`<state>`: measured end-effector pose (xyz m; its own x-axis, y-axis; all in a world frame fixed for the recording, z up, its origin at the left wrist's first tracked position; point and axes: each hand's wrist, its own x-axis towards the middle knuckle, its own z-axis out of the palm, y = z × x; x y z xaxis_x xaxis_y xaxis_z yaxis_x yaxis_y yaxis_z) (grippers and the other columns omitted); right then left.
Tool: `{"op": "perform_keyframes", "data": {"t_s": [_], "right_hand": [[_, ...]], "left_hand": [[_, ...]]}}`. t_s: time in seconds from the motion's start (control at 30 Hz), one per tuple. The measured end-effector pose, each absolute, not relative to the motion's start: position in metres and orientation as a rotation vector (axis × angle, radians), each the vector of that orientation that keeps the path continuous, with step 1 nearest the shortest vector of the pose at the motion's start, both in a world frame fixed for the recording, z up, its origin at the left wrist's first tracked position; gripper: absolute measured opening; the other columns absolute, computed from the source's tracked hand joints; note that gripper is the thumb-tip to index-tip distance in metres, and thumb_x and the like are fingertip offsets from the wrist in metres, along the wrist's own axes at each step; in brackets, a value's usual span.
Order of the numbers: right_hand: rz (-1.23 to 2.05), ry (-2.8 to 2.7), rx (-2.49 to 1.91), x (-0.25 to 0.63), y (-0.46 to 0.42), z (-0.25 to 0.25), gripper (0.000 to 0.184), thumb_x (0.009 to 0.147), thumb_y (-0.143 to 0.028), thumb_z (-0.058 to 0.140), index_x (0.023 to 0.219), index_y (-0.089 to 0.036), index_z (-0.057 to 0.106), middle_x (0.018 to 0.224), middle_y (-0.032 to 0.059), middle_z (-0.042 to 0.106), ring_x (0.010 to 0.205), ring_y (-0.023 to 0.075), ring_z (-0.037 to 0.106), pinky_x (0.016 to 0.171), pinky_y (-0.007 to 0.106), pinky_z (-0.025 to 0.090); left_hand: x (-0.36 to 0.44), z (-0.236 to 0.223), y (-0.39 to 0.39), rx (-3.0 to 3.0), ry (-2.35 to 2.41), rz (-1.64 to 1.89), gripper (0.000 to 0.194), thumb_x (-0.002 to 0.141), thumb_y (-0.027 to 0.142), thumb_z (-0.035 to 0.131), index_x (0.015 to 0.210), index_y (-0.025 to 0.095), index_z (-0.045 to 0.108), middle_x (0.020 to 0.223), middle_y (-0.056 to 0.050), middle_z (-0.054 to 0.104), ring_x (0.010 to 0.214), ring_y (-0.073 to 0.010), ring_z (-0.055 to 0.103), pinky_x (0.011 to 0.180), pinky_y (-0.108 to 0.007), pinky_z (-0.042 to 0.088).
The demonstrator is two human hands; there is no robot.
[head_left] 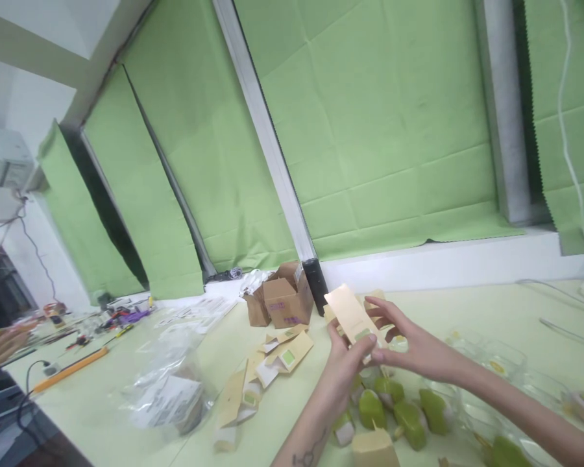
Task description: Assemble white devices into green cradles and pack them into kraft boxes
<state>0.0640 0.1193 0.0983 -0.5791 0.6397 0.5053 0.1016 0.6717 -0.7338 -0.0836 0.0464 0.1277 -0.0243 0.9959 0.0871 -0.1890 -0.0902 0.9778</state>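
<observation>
Both my hands hold a flat tan cardboard box blank [350, 314] with a small green label, raised above the pale green table [126, 415]. My left hand [343, 366] grips its lower end from below, fingers closed. My right hand [401, 337] pinches its right side, fingers curled around it. Several green pear-shaped items [409, 418] in clear wrap lie on the table just beneath my hands. A folded tan box [374, 449] stands at the bottom edge.
More flat tan box blanks [285, 353] lie left of my hands. Brown cartons [282, 301] and a black cylinder [316, 277] stand by the window sill. A clear plastic bag [168, 392] of papers lies front left. Tools and an orange pencil [71, 370] lie far left.
</observation>
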Motion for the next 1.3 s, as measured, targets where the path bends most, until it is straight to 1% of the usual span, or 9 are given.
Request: {"op": "perform_keyframes", "data": {"t_s": [0.2, 0.33, 0.43, 0.5, 0.63, 0.8, 0.97, 1.1, 1.3], "right_hand": [[1.114, -1.974, -0.609, 0.078, 0.162, 0.087, 0.062, 0.073, -0.044, 0.070, 0.126, -0.021, 0.049, 0.118, 0.0112, 0.062, 0.093, 0.0264, 0.065, 0.072, 0.039, 0.057], [0.893, -1.817, -0.887, 0.091, 0.219, 0.065, 0.063, 0.074, -0.044, 0.067, 0.126, -0.017, 0.045, 0.118, 0.0147, 0.058, 0.102, 0.0300, 0.060, 0.076, 0.040, 0.056], [0.770, -1.703, -1.090, 0.098, 0.265, 0.044, 0.057, 0.078, -0.035, 0.067, 0.126, -0.013, 0.045, 0.122, 0.0160, 0.053, 0.109, 0.0307, 0.054, 0.085, 0.044, 0.050], [0.751, -1.680, -1.176, 0.097, 0.287, 0.029, 0.039, 0.086, -0.031, 0.061, 0.120, -0.015, 0.050, 0.120, 0.0106, 0.055, 0.103, 0.0252, 0.057, 0.084, 0.044, 0.049], [0.803, -1.686, -1.217, 0.080, 0.306, 0.004, 0.029, 0.091, -0.030, 0.056, 0.116, -0.016, 0.054, 0.115, 0.0070, 0.058, 0.095, 0.0205, 0.060, 0.080, 0.041, 0.052], [0.869, -1.654, -1.155, 0.061, 0.300, -0.005, 0.030, 0.091, -0.029, 0.056, 0.117, -0.016, 0.053, 0.114, 0.0071, 0.059, 0.093, 0.0198, 0.061, 0.078, 0.039, 0.053], [0.774, -1.518, -1.058, 0.069, 0.286, 0.017, 0.035, 0.091, -0.029, 0.055, 0.123, -0.017, 0.048, 0.119, 0.0083, 0.055, 0.098, 0.0219, 0.059, 0.081, 0.042, 0.051], [0.697, -1.527, -0.901, 0.084, 0.255, 0.049, 0.041, 0.091, -0.025, 0.046, 0.129, -0.019, 0.035, 0.117, 0.0117, 0.053, 0.100, 0.0231, 0.060, 0.084, 0.042, 0.051], [0.618, -1.861, -0.591, 0.085, 0.172, 0.102, 0.023, 0.087, -0.032, 0.052, 0.109, -0.025, 0.056, 0.112, 0.0065, 0.060, 0.096, 0.0216, 0.063, 0.085, 0.040, 0.052]], "left_hand": [[-0.103, 0.112, 0.069, 1.557, 1.411, 0.998, 0.056, 0.087, 0.031, 0.027, 0.141, 0.020, 0.017, 0.120, -0.011, 0.061, 0.098, -0.0199, 0.064, 0.089, -0.037, 0.046], [-0.158, 0.104, 0.084, 1.704, 1.906, 0.903, 0.064, 0.079, 0.046, 0.048, 0.134, 0.015, 0.040, 0.136, -0.017, 0.048, 0.131, -0.0317, 0.035, 0.110, -0.045, 0.019], [-0.205, 0.093, 0.087, 1.723, 2.323, 0.735, 0.068, 0.073, 0.041, 0.055, 0.132, 0.010, 0.044, 0.146, -0.021, 0.033, 0.138, -0.0429, -0.001, 0.105, -0.061, -0.008], [-0.228, 0.082, 0.084, 1.762, 2.493, 0.576, 0.068, 0.072, 0.034, 0.055, 0.132, 0.006, 0.043, 0.146, -0.023, 0.031, 0.138, -0.0437, 0.001, 0.105, -0.059, -0.012], [-0.248, 0.064, 0.073, 1.894, 2.623, 0.267, 0.067, 0.071, 0.023, 0.053, 0.133, 0.002, 0.041, 0.145, -0.024, 0.033, 0.137, -0.0403, 0.016, 0.110, -0.051, -0.002], [-0.247, 0.055, 0.061, 1.993, 2.605, 0.077, 0.059, 0.074, 0.022, 0.052, 0.132, 0.016, 0.046, 0.148, -0.014, 0.033, 0.134, -0.0362, 0.027, 0.109, -0.048, 0.014], [-0.242, 0.052, 0.052, 1.888, 2.547, 0.174, 0.059, 0.072, 0.019, 0.053, 0.130, 0.020, 0.047, 0.140, -0.018, 0.040, 0.123, -0.0391, 0.041, 0.097, -0.050, 0.033], [-0.235, 0.063, 0.041, 1.800, 2.409, 0.467, 0.056, 0.066, 0.013, 0.056, 0.120, 0.023, 0.051, 0.126, -0.014, 0.052, 0.120, -0.0368, 0.044, 0.098, -0.049, 0.032], [-0.193, 0.121, 0.035, 1.591, 1.924, 1.102, 0.067, 0.084, 0.042, 0.044, 0.138, 0.021, 0.010, 0.128, -0.016, 0.048, 0.101, -0.0230, 0.060, 0.079, -0.033, 0.050]]}}
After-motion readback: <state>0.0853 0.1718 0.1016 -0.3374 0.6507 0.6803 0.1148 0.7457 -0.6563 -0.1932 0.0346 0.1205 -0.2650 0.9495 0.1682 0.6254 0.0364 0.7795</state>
